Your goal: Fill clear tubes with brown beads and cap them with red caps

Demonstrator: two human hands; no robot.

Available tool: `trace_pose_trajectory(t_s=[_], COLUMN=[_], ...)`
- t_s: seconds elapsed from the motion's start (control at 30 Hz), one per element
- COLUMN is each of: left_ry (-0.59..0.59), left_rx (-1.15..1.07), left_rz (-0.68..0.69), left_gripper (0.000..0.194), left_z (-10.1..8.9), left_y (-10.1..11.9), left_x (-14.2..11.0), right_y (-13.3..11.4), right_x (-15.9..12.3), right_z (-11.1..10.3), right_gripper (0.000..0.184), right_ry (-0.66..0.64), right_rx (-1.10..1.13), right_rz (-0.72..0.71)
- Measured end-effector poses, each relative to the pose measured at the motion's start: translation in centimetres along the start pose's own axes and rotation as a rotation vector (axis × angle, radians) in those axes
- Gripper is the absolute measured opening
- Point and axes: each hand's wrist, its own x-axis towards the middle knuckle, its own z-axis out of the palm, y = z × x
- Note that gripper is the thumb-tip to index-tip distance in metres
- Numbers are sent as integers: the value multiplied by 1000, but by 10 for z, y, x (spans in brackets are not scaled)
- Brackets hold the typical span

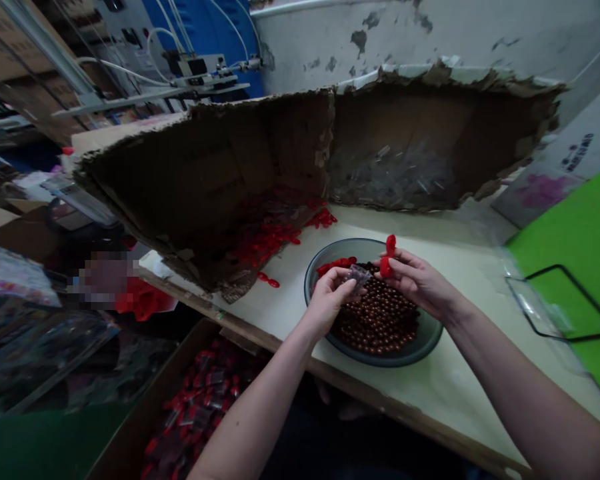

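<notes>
A small, crumpled clear plastic packet, pinched at one end in the fingertips of the left hand, fingers together on it, long axis slanting up and to the right toward the right hand. Just beside the packet, on its right, an elongated red piece standing nearly upright, clamped between the right thumb and curled fingers, its lower part partly hidden by them. Left hand nearest the packet, right hand nearest the red piece, only a narrow gap between the two. Directly beneath both hands, a round grey-green bowl heaped with glossy brown beads, a small cluster of red pieces against its far left rim. Bowl toward the front edge of the worktop, well apart from the back corner at left. Beyond it, loose red parts lying at the mouth of a torn cardboard box on its side, clear plastic scraps in its right half. Below the front edge, at left, an open carton of red packets.
</notes>
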Motion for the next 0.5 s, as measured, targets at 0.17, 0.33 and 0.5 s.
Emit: trace_pose_trajectory(t_s=[0.17,0.33,0.5], left_ry=[-55,-155,-169], left_rx=[124,123,41], left_rz=[-9,-56,-102], left_gripper=[34,36,39], left_z=[10,17,18], left_y=[-2,-7,-11], left_x=[-4,-6,-7], right_y=[-11,-4,4], right_x=[-24,-27,-28], right_z=[0,0,1], right_gripper=[24,19,24], right_ry=[-63,-153,-111], right_rx=[170,142,104], right_rz=[103,156,145])
